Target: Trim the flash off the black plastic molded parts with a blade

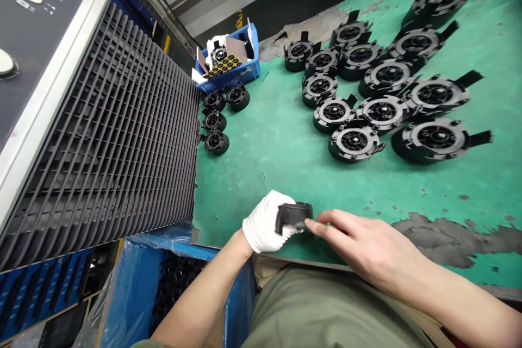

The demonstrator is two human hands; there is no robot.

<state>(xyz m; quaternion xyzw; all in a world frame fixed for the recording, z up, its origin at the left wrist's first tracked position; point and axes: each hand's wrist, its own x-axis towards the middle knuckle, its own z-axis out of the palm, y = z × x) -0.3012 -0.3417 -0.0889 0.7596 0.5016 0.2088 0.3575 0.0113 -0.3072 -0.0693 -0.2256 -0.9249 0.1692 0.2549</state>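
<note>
My left hand (267,223), in a white glove, is closed around a round black plastic housing (297,214) tipped on its side near the table's front edge. A flat tab of the part sticks out by the glove. My bare right hand (350,239) reaches in from the right, its index fingertip at the lower right rim of the housing. The other fingers of that hand are partly bent and hold nothing that shows. The inside of the housing faces away from me and is hidden.
Several similar black housings with grey rings (354,141) stand at the right on the green tabletop (261,163). Smaller black parts (216,142) sit by a blue bin (240,73). A ribbed dark grille (118,136) borders the left; a blue crate (138,277) of black parts is below.
</note>
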